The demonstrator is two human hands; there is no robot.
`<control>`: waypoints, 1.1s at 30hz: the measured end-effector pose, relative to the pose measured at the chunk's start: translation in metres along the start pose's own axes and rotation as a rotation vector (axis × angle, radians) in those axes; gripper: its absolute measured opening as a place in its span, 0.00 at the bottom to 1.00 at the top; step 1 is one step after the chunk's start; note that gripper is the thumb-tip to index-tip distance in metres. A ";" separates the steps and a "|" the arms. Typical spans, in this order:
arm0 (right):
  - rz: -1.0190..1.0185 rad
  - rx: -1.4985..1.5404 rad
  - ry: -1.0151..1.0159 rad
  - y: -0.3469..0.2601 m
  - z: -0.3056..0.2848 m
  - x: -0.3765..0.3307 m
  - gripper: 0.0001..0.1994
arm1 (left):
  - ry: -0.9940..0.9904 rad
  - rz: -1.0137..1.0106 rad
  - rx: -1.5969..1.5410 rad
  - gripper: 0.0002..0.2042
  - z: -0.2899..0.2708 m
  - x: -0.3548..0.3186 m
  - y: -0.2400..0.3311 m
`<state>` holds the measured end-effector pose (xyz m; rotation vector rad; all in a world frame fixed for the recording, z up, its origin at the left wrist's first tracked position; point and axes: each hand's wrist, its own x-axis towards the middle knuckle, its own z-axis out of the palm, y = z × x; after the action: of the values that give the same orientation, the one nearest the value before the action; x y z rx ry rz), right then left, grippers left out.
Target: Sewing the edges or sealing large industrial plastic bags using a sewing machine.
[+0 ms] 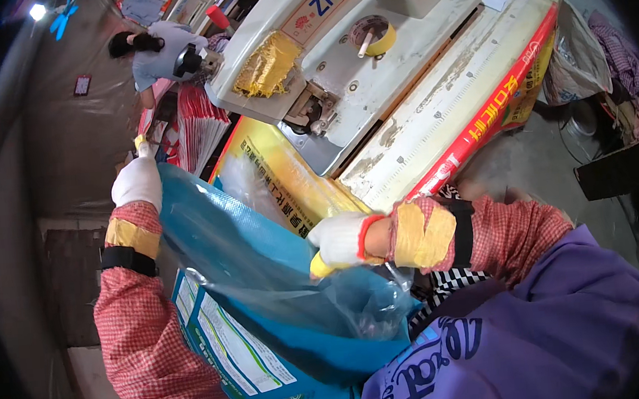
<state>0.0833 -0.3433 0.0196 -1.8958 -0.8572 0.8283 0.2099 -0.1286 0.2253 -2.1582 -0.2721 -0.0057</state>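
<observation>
A blue woven bag (223,214) with a printed label panel hangs in front of me, its mouth spread and a clear plastic liner (357,301) showing inside. My left hand (138,182), in a white glove with yellow fingertips, grips the bag's far left corner, though its fingers are partly hidden. At the near side of the mouth, my right hand (341,241), gloved alike with a red cuff, is closed on the clear liner. Just beyond my hands stands an industrial sewing machine (426,26) with yellow cloth (267,62) tied around its head.
A yellow printed bag (272,166) lies beneath the machine's left end. A tape roll (376,36) rests on the machine bed, and a red strip runs along the table edge (472,139). Folded red-and-white bags (197,126) and another person (165,50) are farther left. A whitish sack (575,59) stands right.
</observation>
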 end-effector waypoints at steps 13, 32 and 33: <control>-0.073 0.122 0.557 0.012 0.042 -0.075 0.12 | 0.339 0.159 -0.517 0.08 0.092 -0.004 0.200; 0.413 0.764 0.563 0.103 0.042 -0.123 0.11 | -0.003 0.580 -1.513 0.18 0.099 0.010 0.208; 0.444 0.727 0.537 0.097 0.038 -0.123 0.12 | 0.097 0.562 -1.480 0.17 0.100 0.011 0.211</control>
<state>0.0089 -0.4648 -0.0567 -1.5230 0.2001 0.6967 0.2520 -0.1589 -0.0024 -3.5988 0.6268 0.0148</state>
